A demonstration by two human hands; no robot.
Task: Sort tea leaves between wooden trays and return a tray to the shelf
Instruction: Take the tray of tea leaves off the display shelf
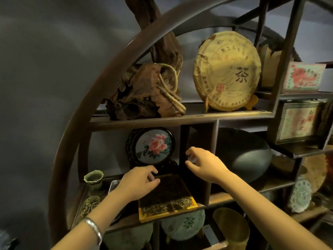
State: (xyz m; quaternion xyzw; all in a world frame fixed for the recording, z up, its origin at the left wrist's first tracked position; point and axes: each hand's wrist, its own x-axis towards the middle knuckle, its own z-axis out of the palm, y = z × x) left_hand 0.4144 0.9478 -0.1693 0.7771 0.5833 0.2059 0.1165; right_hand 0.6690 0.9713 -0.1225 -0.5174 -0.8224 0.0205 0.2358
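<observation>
Head view: our left hand (138, 179) touches the far left edge of the wooden tray (166, 197) with bent fingers; our right hand (201, 163) hangs open, holding nothing. The tray sits on the shelf (234, 195), its front sticking out. A bump could tip it and spill the tea leaves (165, 207).

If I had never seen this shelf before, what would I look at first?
Probably the big round tea cake in yellow-brown paper, standing up on the top shelf. Next, the round dark-framed pink flower picture below it. Right in front of that sits the yellow wooden tray of dark and pale tea leaves, with the left hand at its far corner and the right hand hovering beside.
</observation>
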